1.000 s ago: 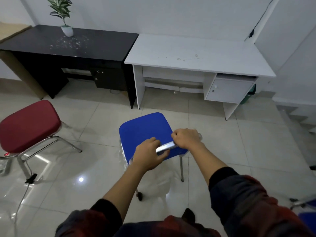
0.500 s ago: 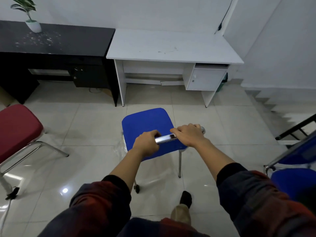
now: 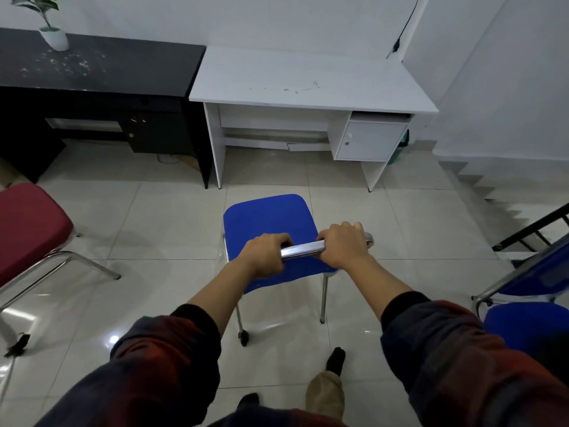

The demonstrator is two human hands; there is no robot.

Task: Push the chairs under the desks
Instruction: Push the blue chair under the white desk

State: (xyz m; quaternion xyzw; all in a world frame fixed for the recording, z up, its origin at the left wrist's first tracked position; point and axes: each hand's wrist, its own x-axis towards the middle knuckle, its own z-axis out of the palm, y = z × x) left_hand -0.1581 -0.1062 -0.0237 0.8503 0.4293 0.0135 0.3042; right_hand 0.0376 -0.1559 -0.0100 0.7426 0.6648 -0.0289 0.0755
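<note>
A blue-seated chair (image 3: 268, 220) with chrome legs stands on the tiled floor, a short way in front of the white desk (image 3: 308, 84). My left hand (image 3: 264, 255) and my right hand (image 3: 343, 243) both grip the chrome top bar (image 3: 303, 250) of its backrest, left and right of the bar's middle. The opening under the white desk lies straight ahead of the chair. A black desk (image 3: 101, 69) adjoins the white one on the left. A red-seated chair (image 3: 27, 226) stands at the left, away from both desks.
Another blue chair (image 3: 529, 306) stands at the right edge, close to my right arm. Steps (image 3: 483, 186) with a black railing (image 3: 529, 229) drop away at the right. A potted plant (image 3: 50, 29) sits on the black desk. A cabinet (image 3: 369, 143) fills the white desk's right side.
The blue chair and I have moved forward, so the white desk is nearer and more centred. Both hands keep their grip on the bar.
</note>
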